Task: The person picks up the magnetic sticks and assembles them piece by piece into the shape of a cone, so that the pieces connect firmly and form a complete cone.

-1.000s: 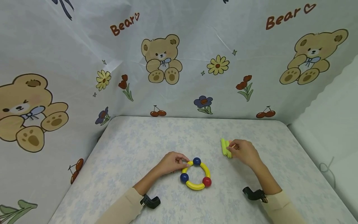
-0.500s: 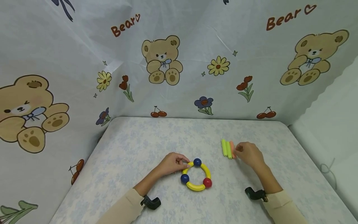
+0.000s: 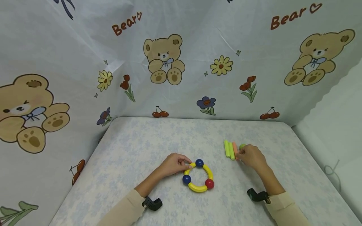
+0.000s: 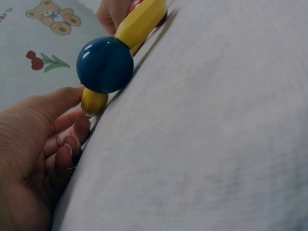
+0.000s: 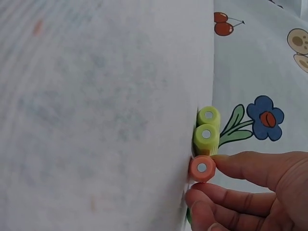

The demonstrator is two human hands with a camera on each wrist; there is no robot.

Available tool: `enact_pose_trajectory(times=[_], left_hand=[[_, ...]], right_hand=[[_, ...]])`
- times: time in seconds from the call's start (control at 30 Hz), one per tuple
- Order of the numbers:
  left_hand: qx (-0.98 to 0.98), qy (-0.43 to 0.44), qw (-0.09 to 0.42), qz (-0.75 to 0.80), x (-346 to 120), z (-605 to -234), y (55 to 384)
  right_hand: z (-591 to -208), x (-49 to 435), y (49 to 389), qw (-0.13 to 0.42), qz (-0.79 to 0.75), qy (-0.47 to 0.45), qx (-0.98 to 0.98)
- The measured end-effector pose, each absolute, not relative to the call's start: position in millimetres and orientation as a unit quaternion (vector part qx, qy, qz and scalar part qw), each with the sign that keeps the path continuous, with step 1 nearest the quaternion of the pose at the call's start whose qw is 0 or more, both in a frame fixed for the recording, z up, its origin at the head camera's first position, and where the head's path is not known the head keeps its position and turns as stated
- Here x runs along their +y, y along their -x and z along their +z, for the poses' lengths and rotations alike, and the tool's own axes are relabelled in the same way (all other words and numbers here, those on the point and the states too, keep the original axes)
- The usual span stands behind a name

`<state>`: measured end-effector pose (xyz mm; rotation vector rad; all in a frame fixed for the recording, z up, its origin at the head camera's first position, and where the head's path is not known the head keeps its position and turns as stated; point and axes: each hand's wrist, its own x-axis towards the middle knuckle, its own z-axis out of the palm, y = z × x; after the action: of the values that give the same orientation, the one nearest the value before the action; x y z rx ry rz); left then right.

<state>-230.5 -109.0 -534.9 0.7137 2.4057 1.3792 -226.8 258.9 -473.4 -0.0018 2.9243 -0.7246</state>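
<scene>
A ring of yellow curved rods [image 3: 197, 188], two blue balls [image 3: 186, 179] and a red ball [image 3: 209, 183] lies on the table. My left hand [image 3: 173, 164] pinches the yellow rod at its upper left; in the left wrist view, thumb and fingers meet at this rod's end [image 4: 94, 102], beside a blue ball. Farther right, two lime rods [image 3: 229, 150] lie side by side, with an orange rod [image 3: 235, 149] along their right. My right hand [image 3: 252, 156] holds the orange rod between thumb and fingers; the right wrist view shows its round metal end [image 5: 202, 168].
A green ball [image 3: 242, 146] shows just beyond the right hand, partly hidden by it. The pale patterned table [image 3: 158, 135] ends at a bear-print cloth [image 3: 192, 84] behind. A white surface [image 3: 336, 125] rises along the right side.
My right hand has shifted slightly right, uncovering the orange rod beside the lime rods. The green ball has come into view behind the hand. My left hand and the ring stay put.
</scene>
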Motion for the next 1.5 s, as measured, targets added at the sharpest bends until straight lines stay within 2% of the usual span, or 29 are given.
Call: enact_pose_trajectory(times=[0.5, 0.87, 1.17, 1.5], left_hand=[[0.834, -0.25, 0.137, 0.472, -110, -538, 233], [0.833, -0.251, 0.137, 0.474, -109, -537, 233], [0.832, -0.247, 0.14, 0.477, -109, -538, 231], [0.835, -0.246, 0.138, 0.473, -109, -535, 230]], right_hand=[[-460, 271, 223, 0.157, -0.24, 0.006, 0.958], [-467, 273, 224, 0.127, -0.248, 0.027, 0.96], [-448, 271, 213, 0.152, -0.26, 0.031, 0.953], [-440, 254, 212, 0.112, -0.336, 0.086, 0.931]])
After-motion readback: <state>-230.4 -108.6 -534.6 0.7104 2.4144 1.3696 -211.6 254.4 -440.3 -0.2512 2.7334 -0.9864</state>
